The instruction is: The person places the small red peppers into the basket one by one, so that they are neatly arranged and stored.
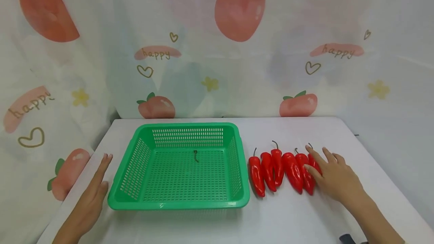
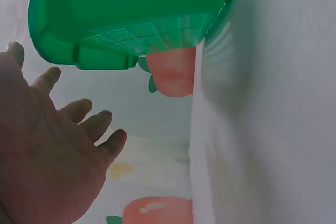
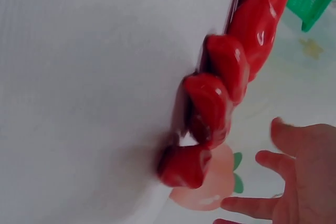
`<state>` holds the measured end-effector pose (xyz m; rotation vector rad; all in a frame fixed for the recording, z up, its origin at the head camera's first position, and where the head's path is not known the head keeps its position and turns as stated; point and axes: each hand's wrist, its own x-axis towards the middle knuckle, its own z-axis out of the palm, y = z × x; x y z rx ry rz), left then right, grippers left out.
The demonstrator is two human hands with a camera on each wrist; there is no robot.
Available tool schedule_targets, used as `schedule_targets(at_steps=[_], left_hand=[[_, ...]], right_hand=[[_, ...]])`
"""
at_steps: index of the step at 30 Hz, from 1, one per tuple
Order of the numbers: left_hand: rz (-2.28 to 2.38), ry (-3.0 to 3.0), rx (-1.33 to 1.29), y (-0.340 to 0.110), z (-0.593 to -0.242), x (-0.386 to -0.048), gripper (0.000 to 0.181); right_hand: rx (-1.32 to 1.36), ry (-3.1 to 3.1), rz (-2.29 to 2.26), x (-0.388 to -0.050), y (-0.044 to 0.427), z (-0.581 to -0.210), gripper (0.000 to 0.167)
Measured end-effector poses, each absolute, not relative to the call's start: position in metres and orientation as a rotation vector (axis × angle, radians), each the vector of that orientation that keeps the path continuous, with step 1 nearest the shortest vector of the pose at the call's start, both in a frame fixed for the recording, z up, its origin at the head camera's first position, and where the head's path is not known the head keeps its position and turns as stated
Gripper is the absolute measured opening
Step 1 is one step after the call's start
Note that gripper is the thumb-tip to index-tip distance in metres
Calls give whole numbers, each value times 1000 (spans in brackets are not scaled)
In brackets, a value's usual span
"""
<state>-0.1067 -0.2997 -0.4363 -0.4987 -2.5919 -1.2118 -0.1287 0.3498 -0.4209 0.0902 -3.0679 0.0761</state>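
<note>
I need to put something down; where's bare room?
The white tabletop is bare in front of the green rectangular plastic basket and in front of and behind the long glossy red peppers. It's crowded right of the basket: peppers lie side by side, the right hand by the rightmost.

The head camera looks forward and down across the counter (image 1: 288,217) and printed backdrop (image 1: 196,14). The left wrist camera, close and turned sideways, faces the green basket (image 2: 131,14) past the left hand (image 2: 50,150); the right wrist camera, also close and sideways, looks along the red peppers (image 3: 252,30). All three views share the basket.
</note>
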Motion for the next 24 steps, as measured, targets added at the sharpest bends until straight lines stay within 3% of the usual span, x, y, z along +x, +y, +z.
schedule_targets(at_steps=[5,12,24], left_hand=[[-1436,-2537,-552,-298,-437,-103,54],[-1556,-2605,-419,-293,-440,-102,52],[-1888,-2546,-408,-292,-449,-107,53]], right_hand=[[147,-3092,280,-136,362,-424,78],[197,-3078,579,-138,370,-431,79],[97,-3094,880,-145,385,-441,61]])
